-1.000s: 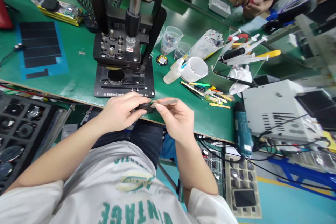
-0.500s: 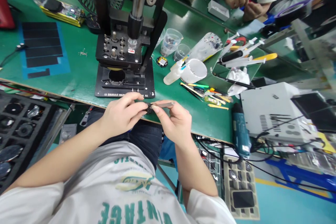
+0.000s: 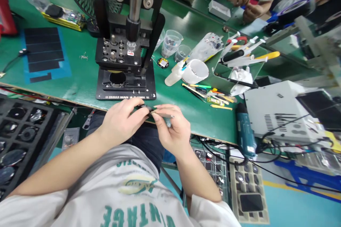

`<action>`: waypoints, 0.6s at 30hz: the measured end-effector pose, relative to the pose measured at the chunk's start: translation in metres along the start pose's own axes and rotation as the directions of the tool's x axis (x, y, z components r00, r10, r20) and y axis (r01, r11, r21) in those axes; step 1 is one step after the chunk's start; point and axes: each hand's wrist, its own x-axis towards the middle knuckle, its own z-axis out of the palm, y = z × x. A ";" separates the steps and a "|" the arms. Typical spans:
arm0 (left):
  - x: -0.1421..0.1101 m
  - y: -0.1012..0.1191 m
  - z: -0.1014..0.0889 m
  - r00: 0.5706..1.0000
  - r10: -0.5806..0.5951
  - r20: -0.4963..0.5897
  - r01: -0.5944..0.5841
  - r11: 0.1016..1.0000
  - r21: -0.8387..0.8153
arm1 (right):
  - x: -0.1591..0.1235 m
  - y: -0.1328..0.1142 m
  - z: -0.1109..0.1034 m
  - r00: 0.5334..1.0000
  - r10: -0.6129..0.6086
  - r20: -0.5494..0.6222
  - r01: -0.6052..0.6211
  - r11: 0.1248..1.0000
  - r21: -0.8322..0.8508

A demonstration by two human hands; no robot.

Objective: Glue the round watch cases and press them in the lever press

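My left hand (image 3: 121,120) is closed around a small dark round part (image 3: 145,108) at the near edge of the green bench (image 3: 80,74). Fingers of my right hand (image 3: 172,131) pinch a thin metal tool, like tweezers (image 3: 162,115), whose tip meets that part. Both hands touch each other just in front of the black press (image 3: 125,42), whose base plate has an empty round opening (image 3: 117,77).
A dark tray of round parts (image 3: 16,131) sits lower left. Cups, a white bottle (image 3: 173,74), brushes and small tools lie right of the press, then a blue screwdriver (image 3: 245,131) and a white box (image 3: 279,110). Another person's hands (image 3: 245,1) work across the bench.
My right hand has drawn nearer and lower, and the tweezers now lie flatter against the part. The left hand has stayed almost still.
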 end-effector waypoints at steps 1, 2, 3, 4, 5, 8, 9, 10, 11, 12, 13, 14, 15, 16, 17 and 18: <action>0.000 0.001 0.000 1.000 -0.002 0.002 0.002 1.000 0.002 | 0.000 0.002 -0.004 1.000 -0.003 -0.019 0.002 0.999 -0.053; 0.000 0.001 0.000 1.000 -0.005 0.004 0.005 1.000 0.002 | 0.000 0.006 -0.008 1.000 0.006 -0.025 -0.009 0.990 -0.137; -0.001 0.001 0.000 1.000 -0.009 0.004 0.009 1.000 -0.001 | 0.001 0.012 -0.014 1.000 0.027 -0.011 -0.029 0.967 -0.251; -0.001 0.002 0.000 1.000 -0.014 0.002 0.014 1.000 -0.005 | 0.001 0.020 -0.021 0.998 0.063 0.024 -0.049 0.923 -0.382; -0.002 0.002 0.000 1.000 -0.018 -0.001 0.018 1.000 -0.010 | 0.002 0.030 -0.027 0.991 0.113 0.069 -0.062 0.858 -0.510; -0.005 0.003 0.001 1.000 -0.029 -0.004 0.029 0.999 -0.018 | 0.002 0.053 -0.040 0.969 0.225 0.097 -0.079 0.660 -0.747; -0.005 0.003 0.001 0.999 -0.035 -0.001 0.035 0.999 -0.019 | 0.001 0.055 -0.042 0.974 0.215 0.072 -0.082 0.630 -0.772; -0.006 0.003 0.002 0.999 -0.041 -0.001 0.041 0.999 -0.022 | 0.000 0.055 -0.042 0.982 0.180 0.054 -0.074 0.639 -0.766; -0.006 0.003 0.002 0.999 -0.045 0.001 0.045 0.999 -0.027 | -0.001 0.052 -0.040 0.990 0.131 0.056 -0.050 0.689 -0.723; -0.006 0.003 0.003 0.999 -0.045 0.003 0.045 0.998 -0.032 | -0.002 0.046 -0.037 0.993 0.085 0.083 -0.013 0.772 -0.635; -0.006 0.003 0.003 0.999 -0.041 0.003 0.041 0.999 -0.034 | -0.002 0.040 -0.033 0.990 0.048 0.131 0.025 0.862 -0.506; -0.005 0.003 0.003 0.999 -0.036 0.003 0.036 0.999 -0.031 | -0.003 0.034 -0.028 0.982 0.017 0.188 0.051 0.934 -0.353; -0.005 0.003 0.003 0.999 -0.032 0.002 0.032 0.999 -0.024 | -0.003 0.028 -0.024 0.971 -0.005 0.239 0.056 0.977 -0.208; -0.005 0.003 0.003 1.000 -0.029 0.000 0.029 0.999 -0.016 | -0.002 0.024 -0.021 0.961 -0.017 0.276 0.045 0.994 -0.096; -0.005 0.002 0.003 1.000 -0.024 -0.001 0.024 1.000 -0.006 | -0.002 0.022 -0.018 0.954 -0.022 0.298 0.031 0.999 -0.026; -0.004 0.002 0.003 1.000 -0.017 -0.004 0.017 1.000 0.003 | -0.002 0.022 -0.016 0.951 -0.027 0.308 0.025 1.000 0.010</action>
